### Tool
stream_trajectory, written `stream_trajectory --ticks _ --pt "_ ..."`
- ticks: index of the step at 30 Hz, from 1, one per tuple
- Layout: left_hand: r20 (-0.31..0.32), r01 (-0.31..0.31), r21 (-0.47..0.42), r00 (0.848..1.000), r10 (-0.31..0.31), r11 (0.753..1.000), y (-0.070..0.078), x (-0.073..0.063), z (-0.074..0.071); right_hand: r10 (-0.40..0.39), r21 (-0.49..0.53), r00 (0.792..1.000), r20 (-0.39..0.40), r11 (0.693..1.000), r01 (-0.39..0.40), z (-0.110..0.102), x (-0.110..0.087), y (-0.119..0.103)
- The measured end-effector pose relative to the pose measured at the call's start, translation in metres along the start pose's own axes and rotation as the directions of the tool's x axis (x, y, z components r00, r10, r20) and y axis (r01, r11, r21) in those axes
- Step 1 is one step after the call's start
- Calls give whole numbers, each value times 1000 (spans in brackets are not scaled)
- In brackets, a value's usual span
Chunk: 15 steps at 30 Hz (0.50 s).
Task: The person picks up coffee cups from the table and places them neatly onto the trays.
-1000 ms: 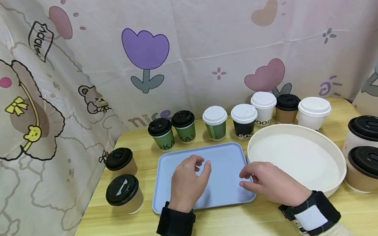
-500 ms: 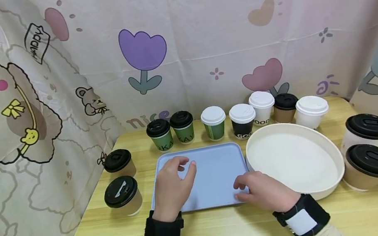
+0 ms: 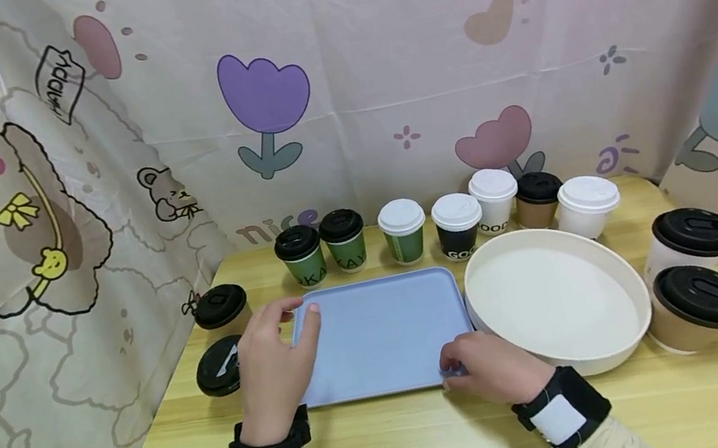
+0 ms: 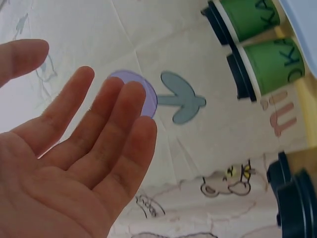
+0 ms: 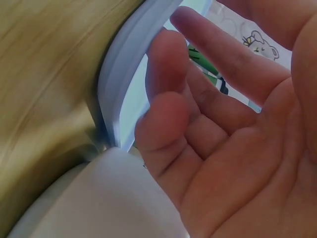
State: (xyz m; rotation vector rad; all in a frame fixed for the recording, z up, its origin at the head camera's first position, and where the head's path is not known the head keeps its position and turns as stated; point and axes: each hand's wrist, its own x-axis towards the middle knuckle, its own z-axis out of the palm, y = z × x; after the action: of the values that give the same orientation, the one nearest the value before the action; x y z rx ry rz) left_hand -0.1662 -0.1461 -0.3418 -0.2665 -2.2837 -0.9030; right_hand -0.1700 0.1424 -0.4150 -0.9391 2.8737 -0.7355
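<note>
One blue tray lies flat — corner near the right fingers.

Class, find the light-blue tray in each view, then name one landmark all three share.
Head: the light-blue tray lies at centre, left of the round cream tray.
Left wrist: only a sliver, top-right corner.
Right wrist: its rim and a strip inside, upper half, left of centre.
Shared landmark: the small bear print.
</note>
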Motion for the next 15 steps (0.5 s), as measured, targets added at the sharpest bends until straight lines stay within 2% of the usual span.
stream_trajectory --ticks 9,15 --pt "-93 25 27 995 -22 999 -7 0 -13 0 -9 1000 -12 1000 0 1 1 2" --pt "-112 101 48 989 -95 994 -13 -2 -21 18 -3 1000 -5 1000 -18 2 1 4"
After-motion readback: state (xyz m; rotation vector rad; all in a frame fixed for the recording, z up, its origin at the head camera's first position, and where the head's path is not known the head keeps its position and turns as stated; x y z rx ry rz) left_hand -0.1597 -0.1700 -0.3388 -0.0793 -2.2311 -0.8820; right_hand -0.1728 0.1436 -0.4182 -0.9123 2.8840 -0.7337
